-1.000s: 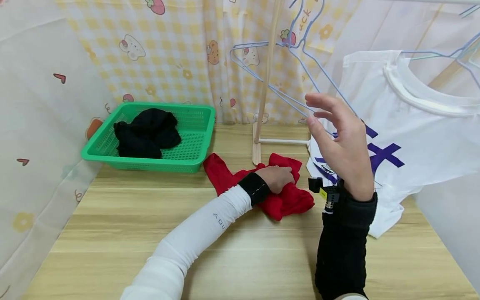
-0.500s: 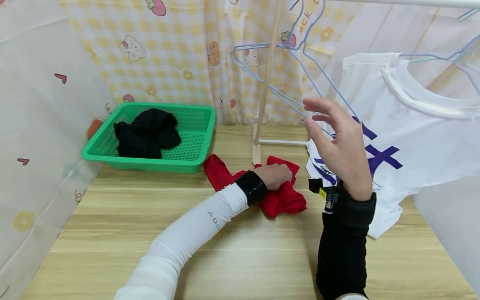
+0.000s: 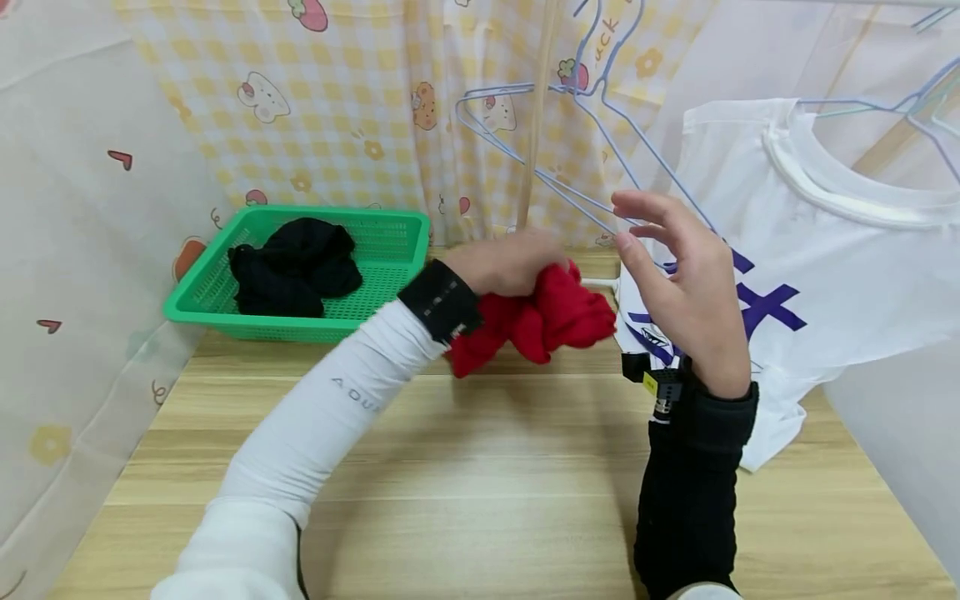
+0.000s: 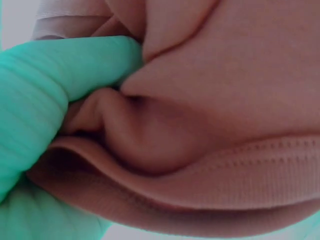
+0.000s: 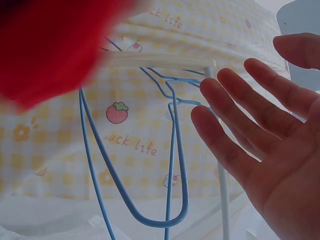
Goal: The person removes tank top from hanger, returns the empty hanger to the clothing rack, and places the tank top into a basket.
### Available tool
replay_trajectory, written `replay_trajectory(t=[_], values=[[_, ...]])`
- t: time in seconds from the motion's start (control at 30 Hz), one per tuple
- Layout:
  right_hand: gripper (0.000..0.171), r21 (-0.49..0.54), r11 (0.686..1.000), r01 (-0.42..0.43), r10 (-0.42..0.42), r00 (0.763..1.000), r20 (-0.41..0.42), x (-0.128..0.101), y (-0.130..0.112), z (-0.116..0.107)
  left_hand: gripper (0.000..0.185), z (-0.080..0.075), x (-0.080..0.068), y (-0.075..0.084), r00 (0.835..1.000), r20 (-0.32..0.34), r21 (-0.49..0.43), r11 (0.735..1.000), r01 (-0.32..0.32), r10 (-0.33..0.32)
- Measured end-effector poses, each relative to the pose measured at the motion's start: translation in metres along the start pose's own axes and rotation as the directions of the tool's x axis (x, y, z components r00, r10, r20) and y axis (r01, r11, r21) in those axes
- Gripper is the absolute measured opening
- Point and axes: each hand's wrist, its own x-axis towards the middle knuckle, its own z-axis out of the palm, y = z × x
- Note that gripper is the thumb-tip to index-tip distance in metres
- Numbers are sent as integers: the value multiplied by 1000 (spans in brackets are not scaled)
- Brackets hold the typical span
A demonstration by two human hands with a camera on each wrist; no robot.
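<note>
My left hand (image 3: pixel 504 262) grips a crumpled red garment (image 3: pixel 543 321) and holds it lifted above the wooden table (image 3: pixel 465 467). In the left wrist view the cloth (image 4: pixel 200 125) fills the frame with odd colours, bunched against my fingers (image 4: pixel 45 90). My right hand (image 3: pixel 675 275) is raised just right of the garment, fingers spread and holding nothing. In the right wrist view its fingers (image 5: pixel 250 120) are straight, near empty blue wire hangers (image 5: pixel 170 150), with the red garment (image 5: pixel 50 45) blurred at the upper left.
A green basket (image 3: pixel 375 312) with black clothing (image 3: pixel 296 267) sits at the back left. A white T-shirt (image 3: pixel 810 267) with purple print hangs on a hanger at the right. A wooden rack pole (image 3: pixel 536 117) stands behind, with blue hangers (image 3: pixel 540 167) on it. Patterned curtains surround the table.
My left hand has lifted the red garment off the table and brought it up toward the right hand. The right hand has stayed raised and spread.
</note>
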Motion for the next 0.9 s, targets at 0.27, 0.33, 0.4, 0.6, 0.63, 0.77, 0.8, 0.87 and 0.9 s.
replay_trajectory(t=[0.27, 0.33, 0.4, 0.6, 0.63, 0.77, 0.8, 0.87, 0.9], values=[[38, 34, 999, -4, 4, 1000, -4, 1, -1, 3, 15, -84, -43, -13, 986, -164, 142, 990, 8, 16], [39, 41, 999, -9, 9, 1000, -1, 1, -1, 4, 12, -102, -57, -15, 978, -210, 185, 982, 45, -6], [39, 39, 999, -13, 13, 1000, 1, 0, -2, 4, 12, -118, -70, -17, 966, -255, 214, 973, 92, -36], [38, 41, 999, -5, 5, 1000, -7, 1, -3, 4, 20, -158, -105, -30, 919, -365, 233, 942, 244, -148], [38, 44, 999, -1, 2, 1000, -8, 1, -3, 4, 20, -163, -110, -34, 909, -378, 235, 932, 275, -173], [37, 55, 998, 4, -3, 1000, -9, 2, -3, 4, 13, -171, -125, -58, 882, -392, 242, 896, 373, -262], [37, 57, 998, 3, -3, 1000, -8, 1, -3, 4, 11, -169, -128, -66, 876, -388, 239, 887, 395, -286], [37, 52, 999, 2, -1, 1000, -5, 1, -2, 4, 7, -164, -133, -84, 873, -378, 239, 878, 414, -308], [38, 50, 999, 0, 1, 1000, -3, 1, -2, 5, 6, -161, -136, -93, 870, -367, 231, 873, 429, -330]])
